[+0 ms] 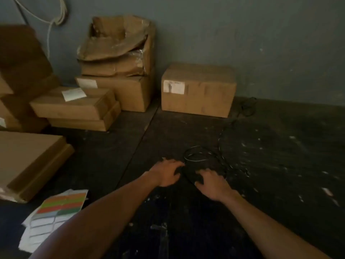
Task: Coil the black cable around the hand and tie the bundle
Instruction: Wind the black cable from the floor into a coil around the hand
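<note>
Black cable [197,157] loops between both hands; left hand [166,172], right hand [211,182] fingers spread; box label [174,87] unreadable.

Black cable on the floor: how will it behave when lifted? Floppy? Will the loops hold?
Probably floppy: the cable is thin and lies in loose, uneven loops. The loops likely spill apart once lifted, since nothing visibly ties them. Its tail runs off toward the box, so it may drag. Looks light for its size.

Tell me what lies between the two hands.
Head view: black cable coils lie between left hand and right hand on the dark floor.
</note>
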